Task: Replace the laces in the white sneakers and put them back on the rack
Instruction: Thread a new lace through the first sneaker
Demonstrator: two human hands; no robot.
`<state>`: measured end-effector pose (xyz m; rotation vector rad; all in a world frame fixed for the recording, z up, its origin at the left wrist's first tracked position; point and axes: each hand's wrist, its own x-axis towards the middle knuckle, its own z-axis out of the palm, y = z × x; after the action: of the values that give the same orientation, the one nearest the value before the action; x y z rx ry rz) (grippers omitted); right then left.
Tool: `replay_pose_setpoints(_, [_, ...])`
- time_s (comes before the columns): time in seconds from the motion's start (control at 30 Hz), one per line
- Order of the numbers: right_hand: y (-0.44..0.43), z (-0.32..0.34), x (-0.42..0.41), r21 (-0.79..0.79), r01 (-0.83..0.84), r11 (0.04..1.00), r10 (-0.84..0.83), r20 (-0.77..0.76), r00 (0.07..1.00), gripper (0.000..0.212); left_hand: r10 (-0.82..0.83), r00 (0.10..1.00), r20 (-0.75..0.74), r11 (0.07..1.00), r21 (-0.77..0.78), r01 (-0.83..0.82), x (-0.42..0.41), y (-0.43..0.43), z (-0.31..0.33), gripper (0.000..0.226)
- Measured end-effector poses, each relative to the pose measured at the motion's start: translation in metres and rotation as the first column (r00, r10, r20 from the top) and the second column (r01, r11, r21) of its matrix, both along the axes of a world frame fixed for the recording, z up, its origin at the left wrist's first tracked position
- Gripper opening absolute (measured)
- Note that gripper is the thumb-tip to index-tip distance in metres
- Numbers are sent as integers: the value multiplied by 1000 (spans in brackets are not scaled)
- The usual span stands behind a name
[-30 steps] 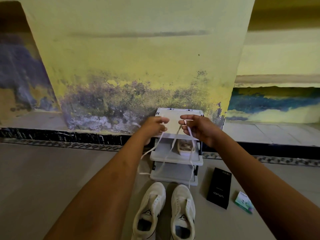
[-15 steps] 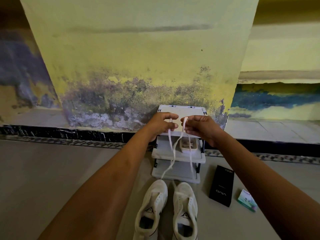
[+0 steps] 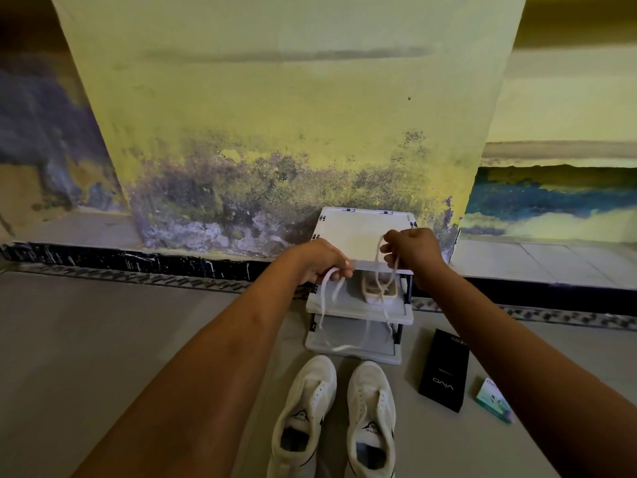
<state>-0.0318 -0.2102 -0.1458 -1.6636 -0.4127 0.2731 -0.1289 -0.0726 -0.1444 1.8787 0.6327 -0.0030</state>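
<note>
I judge this as the start of relacing. The white sneakers (image 3: 336, 412) stand side by side on the floor (image 3: 103, 339) at the bottom centre of the frame, toes toward the rack (image 3: 358, 232), and their eyelets look bare.

Above them, mid-frame, the left hand (image 3: 322, 262) has its fingers curled round a white lace (image 3: 323, 310). The right hand (image 3: 413, 251), near it, pinches lace as well, and loose strands dangle in front of the rack's shelves. I cannot tell whether this is one lace or two.

Next I would find a free tip, bring it down to one sneaker and feed it through the lowest eyelets. That needs the strands untangled and the ends evened first.

Right of the sneakers lie a black box (image 3: 444, 370) and a small green-and-white box (image 3: 494, 400), both apart from the shoes. A pale shoe-like thing (image 3: 377, 296) sits on the middle shelf behind the hanging strands. The rack stands against a stained yellow wall (image 3: 275, 132), its top shelf bare for the pair's return.
</note>
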Motion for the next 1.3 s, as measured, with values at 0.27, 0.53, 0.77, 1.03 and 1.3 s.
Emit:
replay_pose_setpoints(0.27, [4,6,-6,228,-38,973,95,-244,965,18,61,993,98,957,-287,-31,4,-5,4,27])
replay_pose_setpoints(0.53, [-1,7,-16,40,-432,901,434,-110,894,23,188,977,101,830,-548,-103,8,-8,3,24])
replay_pose_setpoints(0.77, [1,-6,-18,-185,-607,773,587,-154,795,24,329,929,173,762,-630,-152,11,-8,14,18])
replay_pose_setpoints(1.03, [2,-17,-13,-253,-658,709,603,-265,752,33,462,801,381,815,-538,-214,6,1,17,18])
replay_pose_setpoints(1.3, [15,-7,-11,219,-474,853,510,-540,669,70,-37,946,322,999,23,31,-6,-1,21,10])
